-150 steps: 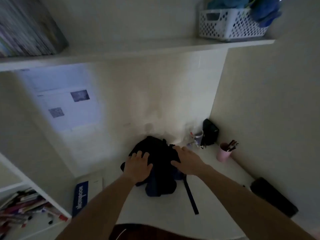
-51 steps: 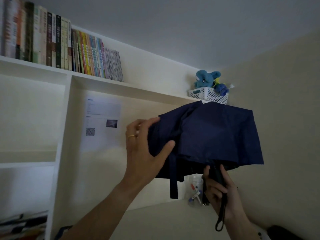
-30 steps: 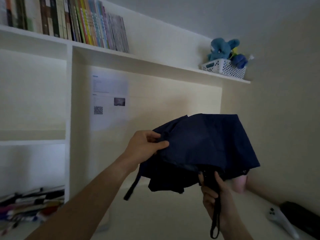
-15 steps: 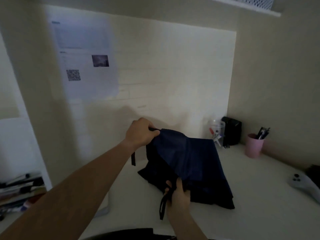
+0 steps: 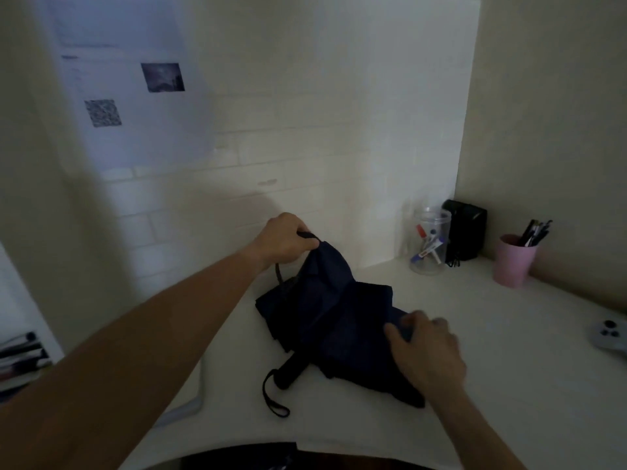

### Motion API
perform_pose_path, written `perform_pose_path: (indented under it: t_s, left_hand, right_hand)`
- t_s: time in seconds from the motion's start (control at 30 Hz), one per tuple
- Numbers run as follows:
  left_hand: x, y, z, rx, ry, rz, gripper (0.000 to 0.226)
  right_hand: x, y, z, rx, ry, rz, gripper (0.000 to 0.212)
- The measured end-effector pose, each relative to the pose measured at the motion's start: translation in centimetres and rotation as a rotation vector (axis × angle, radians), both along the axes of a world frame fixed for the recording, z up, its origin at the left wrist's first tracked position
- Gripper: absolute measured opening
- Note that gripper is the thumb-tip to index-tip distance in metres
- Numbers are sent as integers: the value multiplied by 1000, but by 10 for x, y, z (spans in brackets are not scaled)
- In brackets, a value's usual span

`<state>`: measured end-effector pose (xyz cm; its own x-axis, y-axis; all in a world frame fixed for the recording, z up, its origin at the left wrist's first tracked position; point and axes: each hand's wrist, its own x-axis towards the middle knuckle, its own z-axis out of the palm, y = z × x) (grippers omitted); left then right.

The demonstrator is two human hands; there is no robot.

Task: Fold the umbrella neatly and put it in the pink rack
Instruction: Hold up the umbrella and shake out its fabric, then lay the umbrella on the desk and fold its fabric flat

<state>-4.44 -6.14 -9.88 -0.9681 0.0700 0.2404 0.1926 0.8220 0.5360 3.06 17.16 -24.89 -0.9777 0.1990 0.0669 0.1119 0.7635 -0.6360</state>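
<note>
A collapsed dark navy umbrella [image 5: 334, 320] lies on the white desk [image 5: 492, 395], its loose canopy spread out. Its black handle [image 5: 291, 371] with a wrist loop points toward me. My left hand [image 5: 285, 242] is shut on the far top of the canopy and holds it up off the desk. My right hand [image 5: 427, 354] rests on the canopy's right edge with its fingers pinching the fabric. No pink rack is in view; only a pink cup [image 5: 514, 261] with pens stands at the back right.
A clear jar of markers [image 5: 429, 245] and a black box [image 5: 464, 228] stand in the back corner. A grey controller [image 5: 610, 335] lies at the right edge. Paper sheets hang on the back wall [image 5: 129, 96]. Stacked items [image 5: 20, 357] fill a shelf at left.
The umbrella has come down from the air onto the desk. My right hand has let go of the handle and moved onto the canopy's right edge. My left hand keeps hold of the top.
</note>
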Motion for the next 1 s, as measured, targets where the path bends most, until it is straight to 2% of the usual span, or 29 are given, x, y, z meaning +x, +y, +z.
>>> perform_pose_path:
  t_s: [0.03, 0.1, 0.17, 0.3, 0.4, 0.47, 0.53, 0.6, 0.67, 0.73, 0.83, 0.97, 1.0]
  left_hand:
    - [1, 1, 0, 30, -16, -13, 16]
    - [2, 5, 1, 65, -20, -50, 18]
    - [5, 12, 4, 63, 8, -90, 21]
    - [25, 37, 11, 6, 113, -185, 17]
    - [47, 52, 3, -139, 240, -245, 13]
    - [59, 54, -18, -334, 358, -211, 13]
    - [70, 50, -50, -441, 439, -124, 9]
    - [85, 45, -85, -455, 449, -64, 5]
    - [100, 43, -119, -431, 432, -40, 9]
    - [112, 44, -149, -419, 421, -30, 14]
    - [125, 46, -180, -424, 417, -31, 17]
    - [145, 40, -199, -456, 440, -49, 19]
    - [153, 39, -200, -433, 398, -51, 23]
  right_hand:
    - [-7, 11, -6, 62, -101, 10, 50]
    - [-18, 14, -16, -31, -265, 181, 58]
    - [-31, -7, -30, -170, -270, 315, 56]
    - [-58, -75, -44, -765, -341, 363, 58]
    - [-65, -113, -28, -1061, -412, 392, 38]
    - [-57, -115, -17, -1093, -488, 418, 30]
    - [-46, -97, -13, -1057, -461, 372, 26]
    - [-35, -69, -16, -1163, -422, 246, 28]
    - [-21, -44, -17, -1239, -422, 200, 41]
    - [-9, -36, -14, -1194, -441, 222, 45]
    - [1, -41, -14, -1118, -406, 275, 32]
    - [7, -46, -19, -1086, -362, 260, 31]
    - [10, -46, -19, -1084, -360, 246, 29]
